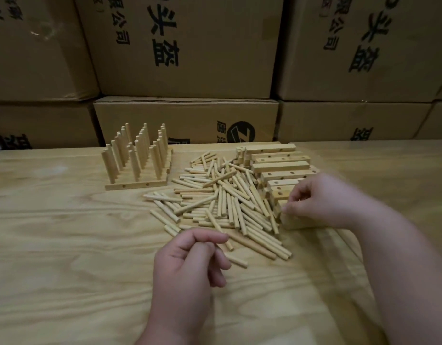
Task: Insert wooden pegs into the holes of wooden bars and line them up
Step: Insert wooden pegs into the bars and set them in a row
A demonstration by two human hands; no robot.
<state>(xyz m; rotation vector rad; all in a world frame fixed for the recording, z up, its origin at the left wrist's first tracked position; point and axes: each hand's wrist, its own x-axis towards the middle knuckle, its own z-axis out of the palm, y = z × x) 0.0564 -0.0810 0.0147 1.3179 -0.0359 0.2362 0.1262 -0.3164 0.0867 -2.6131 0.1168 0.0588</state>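
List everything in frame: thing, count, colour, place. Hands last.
pegged bars: one lined-up group, light wood, pegs upright, far left of table
loose pegs: one large pile, light wood, table centre
empty bars: one stack, count unclear, light wood, right of the pile
table: one, pale wood grain
cardboard boxes: several, brown with black print, stacked behind the table
left hand: fingers curled at the pile's near edge, hold unclear
right hand: grips the nearest bar

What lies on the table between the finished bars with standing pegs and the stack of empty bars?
In the head view, the loose pile of pegs lies between the pegged bars and the stack of empty bars.
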